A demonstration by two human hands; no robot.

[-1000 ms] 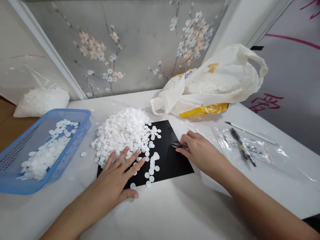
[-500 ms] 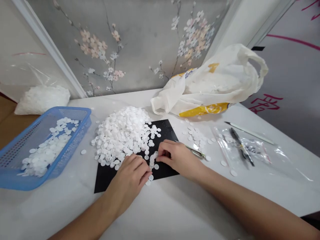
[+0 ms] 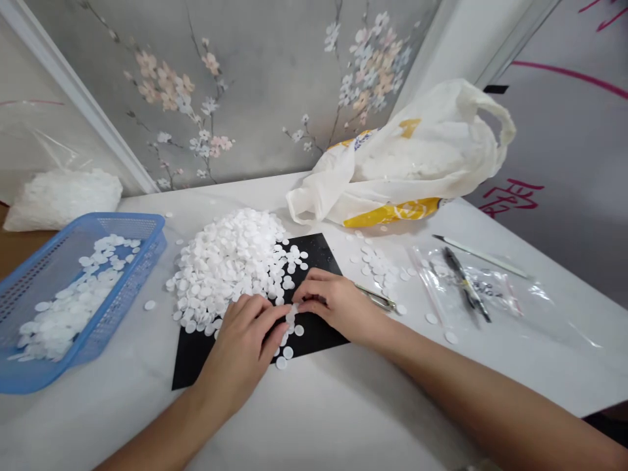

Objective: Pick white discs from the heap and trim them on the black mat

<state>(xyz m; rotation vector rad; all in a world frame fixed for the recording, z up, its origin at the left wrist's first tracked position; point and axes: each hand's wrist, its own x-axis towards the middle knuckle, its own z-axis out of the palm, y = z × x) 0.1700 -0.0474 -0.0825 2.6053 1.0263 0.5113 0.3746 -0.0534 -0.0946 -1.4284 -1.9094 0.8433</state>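
Observation:
A large heap of small round white discs covers the left part of a black sheet on the table. My left hand rests at the heap's front edge, thumb and forefinger closed near each other; what is between them is too small to make out. Facing it, my right hand pinches a white disc at its fingertips, which almost meet those of the left. A few loose discs lie just below the hands. Partly behind my right wrist is a metal clipper-like tool.
On the left stands a blue plastic basket with more discs inside. A white plastic bag lies at the back. To the right are scattered discs, a clear zip bag, a black pen and a thin pale craft knife-like tool.
My two hands have come closer together, their fingertips now almost meeting over the discs. The left forefinger has stretched toward the right hand. The whole view has shifted slightly.

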